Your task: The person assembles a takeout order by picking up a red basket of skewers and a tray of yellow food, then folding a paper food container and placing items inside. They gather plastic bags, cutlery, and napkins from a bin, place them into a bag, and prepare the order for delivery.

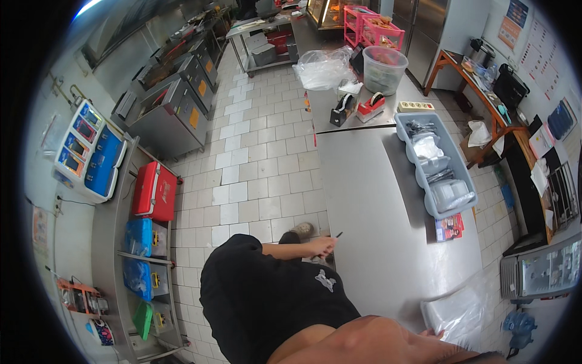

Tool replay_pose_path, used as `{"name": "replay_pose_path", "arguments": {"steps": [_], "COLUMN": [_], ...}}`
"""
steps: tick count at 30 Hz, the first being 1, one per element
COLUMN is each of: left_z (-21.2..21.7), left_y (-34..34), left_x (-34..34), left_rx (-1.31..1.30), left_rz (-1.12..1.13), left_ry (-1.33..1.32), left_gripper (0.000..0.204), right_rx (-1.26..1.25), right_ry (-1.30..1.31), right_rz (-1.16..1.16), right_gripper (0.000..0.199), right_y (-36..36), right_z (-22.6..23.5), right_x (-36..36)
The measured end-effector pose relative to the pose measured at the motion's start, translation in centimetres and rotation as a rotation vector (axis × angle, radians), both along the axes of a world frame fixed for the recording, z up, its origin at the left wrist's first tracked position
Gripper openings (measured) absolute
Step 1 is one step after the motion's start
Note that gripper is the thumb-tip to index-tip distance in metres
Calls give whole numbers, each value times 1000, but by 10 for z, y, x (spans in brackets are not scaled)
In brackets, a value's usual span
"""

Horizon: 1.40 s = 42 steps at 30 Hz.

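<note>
My left hand point(324, 246) is closed around a thin dark stick-like thing point(339, 234), perhaps a pen, beside the near left edge of the steel table point(370, 188). At the table's near right end lies a stack of clear plastic bags point(451, 315). The fingers of my right hand point(433, 334) grip the edge of this stack; my forearm and shoulder hide much of that hand. On the table's right side, a grey-blue divided bin point(405, 147) holds packed cutlery and clear wrapped items. A small colourful printed packet point(448, 228) lies by its near end.
Farther along stand a black tape dispenser point(344, 110), a red tape dispenser point(371, 108), a power strip point(415, 107) and a clear tub point(385, 70). A red cooler box point(156, 191) sits on the left shelving. Fryers point(176, 115) line the far left; tiled floor point(260, 176) lies between.
</note>
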<state>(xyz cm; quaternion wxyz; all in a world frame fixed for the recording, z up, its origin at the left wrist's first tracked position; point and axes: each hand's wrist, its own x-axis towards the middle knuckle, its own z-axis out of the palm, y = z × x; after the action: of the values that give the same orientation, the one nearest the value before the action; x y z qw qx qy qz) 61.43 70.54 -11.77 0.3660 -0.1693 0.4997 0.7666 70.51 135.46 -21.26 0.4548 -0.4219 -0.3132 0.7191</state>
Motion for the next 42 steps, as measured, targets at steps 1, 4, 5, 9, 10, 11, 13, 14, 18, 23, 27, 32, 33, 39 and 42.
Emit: {"name": "replay_pose_path", "arguments": {"steps": [1, 4, 5, 9, 10, 11, 13, 14, 18, 23, 27, 32, 33, 39, 42], "left_z": [3, 5, 5, 27, 38, 53, 88, 103, 158, 227, 248, 142, 114, 9, 9], "left_y": [4, 29, 36, 21, 5, -12, -54, -83, -203, -361, -476, -573, -584, -588, -588], "left_x": [-10, -41, -53, -106, -128, -143, -156, -172, -259, -387, -507, -621, -633, -628, -600], "left_rx": [56, 16, 113, 151, 229, 252, 421, 431, 463, 96, -70, -650, -718, -867, -644], "left_rz": [-95, -266, -263, -505, -525, -543, -459, -381, -7, 725, 856, 322, 237, 202, 451], "left_ry": [-21, -10, -73, -399, -463, -546, -517, -424, 13, 486, 699, 892, 858, 700, 613], "left_gripper": [34, 37, 42, 58, 59, 60, 67, 68, 72, 69, 60, 39, 49, 81, 61], "right_rx": [56, -10, -104, -171, -217, -264, -332, -356, 200, 199, 231, 259, 331, 262, 127], "right_ry": [42, 117, 133, -179, -171, -171, -203, -217, 17, 608, 554, 18, 135, 37, -182], "right_rz": [14, 152, 134, 68, 130, 196, 359, 460, 878, 1284, 1365, 1163, 1232, 1862, 1953], "right_gripper": [43, 48, 50, 35, 39, 44, 53, 57, 69, 60, 54, 46, 48, 46, 44], "right_y": [-34, -168, -219, -432, -476, -517, -574, -592, -635, -742, -870, -951, -949, -876, -822], "right_z": [15, 67, 85, 164, 185, 205, 241, 255, 260, 274, 288, 230, 217, 165, 149], "right_x": [13, 37, 39, 11, -9, -26, -60, -77, -201, -425, -598, -659, -644, -431, -324]}}
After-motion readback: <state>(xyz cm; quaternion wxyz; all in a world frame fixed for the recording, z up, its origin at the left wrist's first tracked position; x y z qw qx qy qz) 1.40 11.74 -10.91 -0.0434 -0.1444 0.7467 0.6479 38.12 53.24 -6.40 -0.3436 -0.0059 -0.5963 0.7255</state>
